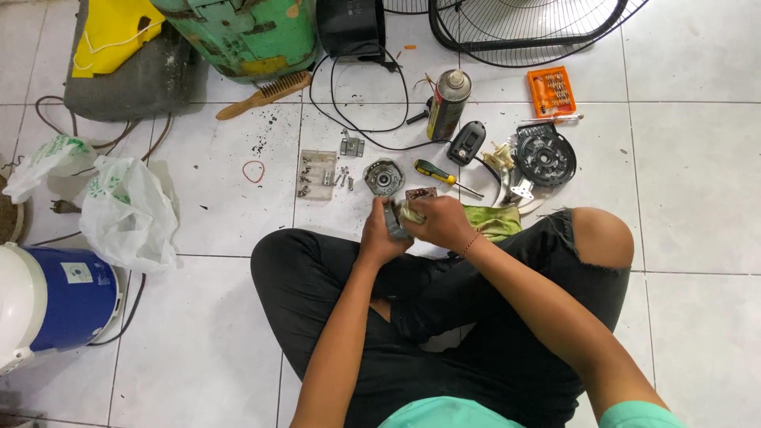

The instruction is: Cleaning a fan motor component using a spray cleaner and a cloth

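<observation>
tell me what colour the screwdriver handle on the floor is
Yellow and black screwdriver handle, seen in the head view.

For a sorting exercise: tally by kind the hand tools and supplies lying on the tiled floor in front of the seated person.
Screwdriver, yellow and black handle: 1
Wooden brush: 1
Spray can: 1
Orange bit case: 1
Total: 4

A: What sits in the grip of the left hand (380,234) and right hand (440,222)?

B: A grey part (394,220), mostly covered by fingers; its shape can't be told.

A: And the fan guard (523,32)?

B: Cut off by the top edge, like the green tank (246,32). The screws (342,178) are too small to tell apart.
</observation>
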